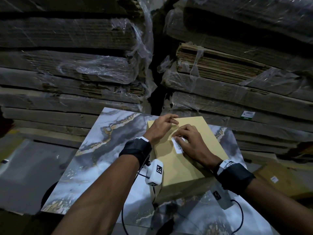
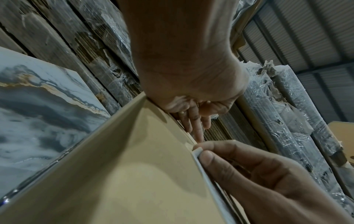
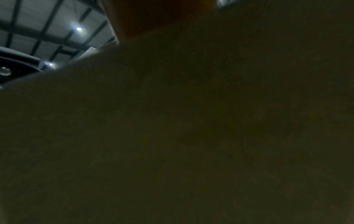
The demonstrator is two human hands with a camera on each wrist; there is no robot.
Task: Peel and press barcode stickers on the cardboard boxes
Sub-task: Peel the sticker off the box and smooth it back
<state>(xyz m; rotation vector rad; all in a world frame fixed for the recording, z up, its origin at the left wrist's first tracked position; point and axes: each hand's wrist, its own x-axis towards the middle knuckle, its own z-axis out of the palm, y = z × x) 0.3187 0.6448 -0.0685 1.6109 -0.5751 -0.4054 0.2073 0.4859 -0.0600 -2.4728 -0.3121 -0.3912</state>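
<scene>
A tan cardboard box (image 1: 184, 163) lies on the table. On its top, a white barcode sticker (image 1: 177, 146) lies slanted. My right hand (image 1: 177, 135) rests on the box with curled fingers. In the left wrist view its thumb and forefinger pinch the far end of the sticker (image 2: 198, 151). My left hand (image 1: 171, 121) lies just beyond it, and its straight fingers (image 2: 195, 130) touch the box top (image 2: 134, 166) near the far edge. The right wrist view is dark, filled by the box surface.
The box sits on a marble-patterned table top (image 1: 101, 150). Tall stacks of plastic-wrapped flat cardboard (image 1: 76, 68) (image 1: 237, 77) stand right behind the table. Another cardboard box with a small label (image 1: 279, 180) sits low at the right.
</scene>
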